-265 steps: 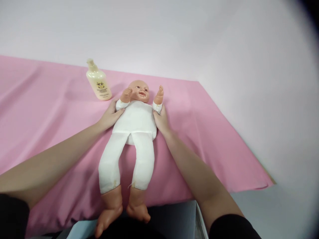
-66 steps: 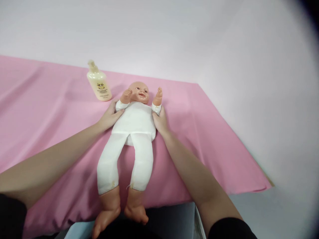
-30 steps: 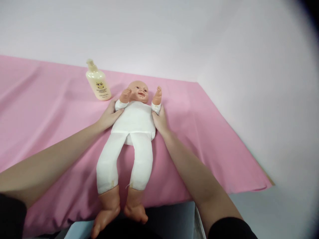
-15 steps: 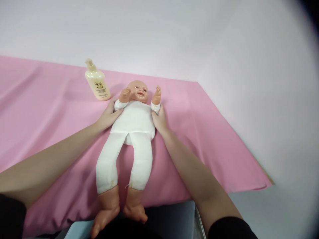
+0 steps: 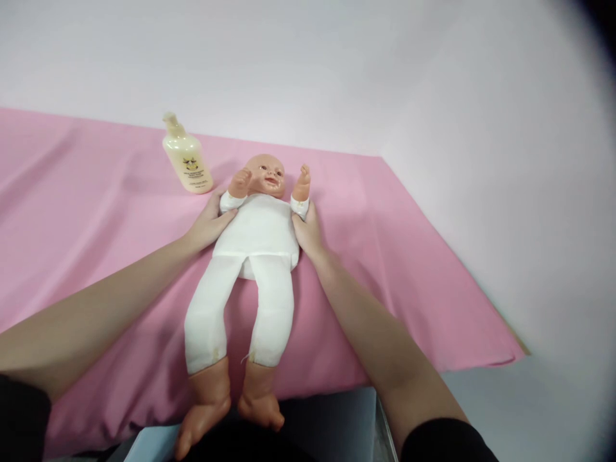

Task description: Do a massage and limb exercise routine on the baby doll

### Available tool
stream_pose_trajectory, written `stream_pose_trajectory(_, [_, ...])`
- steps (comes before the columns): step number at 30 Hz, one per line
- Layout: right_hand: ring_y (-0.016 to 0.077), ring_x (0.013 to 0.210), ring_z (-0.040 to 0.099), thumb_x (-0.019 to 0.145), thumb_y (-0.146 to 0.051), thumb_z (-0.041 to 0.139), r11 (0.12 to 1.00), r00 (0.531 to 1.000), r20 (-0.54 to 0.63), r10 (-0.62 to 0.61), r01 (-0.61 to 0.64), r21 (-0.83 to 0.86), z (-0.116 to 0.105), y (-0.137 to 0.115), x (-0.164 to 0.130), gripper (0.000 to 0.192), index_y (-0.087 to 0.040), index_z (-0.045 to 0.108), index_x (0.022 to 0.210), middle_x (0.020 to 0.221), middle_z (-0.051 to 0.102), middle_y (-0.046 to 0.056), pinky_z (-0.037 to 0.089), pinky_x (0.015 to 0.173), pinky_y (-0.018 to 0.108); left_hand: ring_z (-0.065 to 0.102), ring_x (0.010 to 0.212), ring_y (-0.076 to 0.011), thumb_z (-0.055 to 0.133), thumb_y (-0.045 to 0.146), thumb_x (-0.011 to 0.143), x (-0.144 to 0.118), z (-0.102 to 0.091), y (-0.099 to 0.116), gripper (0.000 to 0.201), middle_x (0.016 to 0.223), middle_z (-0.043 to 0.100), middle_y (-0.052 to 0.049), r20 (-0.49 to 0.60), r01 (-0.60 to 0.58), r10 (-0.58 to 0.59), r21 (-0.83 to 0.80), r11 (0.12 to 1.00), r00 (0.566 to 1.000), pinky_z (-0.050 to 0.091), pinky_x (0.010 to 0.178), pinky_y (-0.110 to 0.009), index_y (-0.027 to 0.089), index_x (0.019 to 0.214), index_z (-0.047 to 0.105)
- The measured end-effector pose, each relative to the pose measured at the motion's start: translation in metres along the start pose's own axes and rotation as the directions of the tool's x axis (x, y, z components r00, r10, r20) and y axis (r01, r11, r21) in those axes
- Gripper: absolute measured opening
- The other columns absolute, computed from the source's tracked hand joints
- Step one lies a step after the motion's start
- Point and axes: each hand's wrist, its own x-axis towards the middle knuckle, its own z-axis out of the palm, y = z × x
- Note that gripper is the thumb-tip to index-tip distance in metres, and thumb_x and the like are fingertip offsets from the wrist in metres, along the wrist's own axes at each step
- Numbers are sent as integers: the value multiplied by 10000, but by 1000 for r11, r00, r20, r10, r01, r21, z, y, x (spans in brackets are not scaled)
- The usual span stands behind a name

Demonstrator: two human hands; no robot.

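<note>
A baby doll [image 5: 258, 228] with a white cloth body lies on its back on the pink cloth, head away from me. Its legs point toward me and its feet hang past the near edge. My left hand [image 5: 212, 221] grips the doll's side and arm at the left, thumb on the torso and the other fingers mostly hidden behind. On the right, my right hand [image 5: 308, 230] holds the other side under the raised arm; its fingers are partly hidden too. Beyond my left hand stands a cream-coloured pump bottle [image 5: 188, 160] with a cartoon face on its label.
The pink cloth [image 5: 375, 282] covers the table, with folds at the left and a corner at the right. A pale wall [image 5: 308, 70] rises behind it. Below the near edge, a light blue surface [image 5: 351, 417] shows beneath the doll's feet.
</note>
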Motion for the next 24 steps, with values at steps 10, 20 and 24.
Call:
stream_pose_trajectory(10, [247,1000,623,864,-251,589,999,999,11,-43,43,-8,0,10,3,188,-261,508,1034,1003,616,37,507,997,471,541,1348,-343,626,534,886,1,-1,-7,684,1468,565,-119,-8,-37,38,37,999,999,462,1139,-532,226,1466,438])
stream_pose_trajectory(20, [238,1012,643,848,-210,588,1000,1000,6,-3,3,-18,0,3,1,202,-254,524,1034,1024,649,41,528,1004,464,538,1358,-334,594,487,880,-1,1,0,660,1488,554,-127,-15,-26,27,31,999,1000,451,1152,-520,201,1454,435])
stream_pose_trajectory(24, [236,1011,637,843,-219,573,1000,1000,4,2,-2,-25,0,1,0,195,-252,520,1028,1013,650,37,520,1001,453,543,1350,-340,579,504,882,0,1,-3,659,1457,569,-145,-32,-35,37,59,998,999,456,1144,-515,177,1437,442])
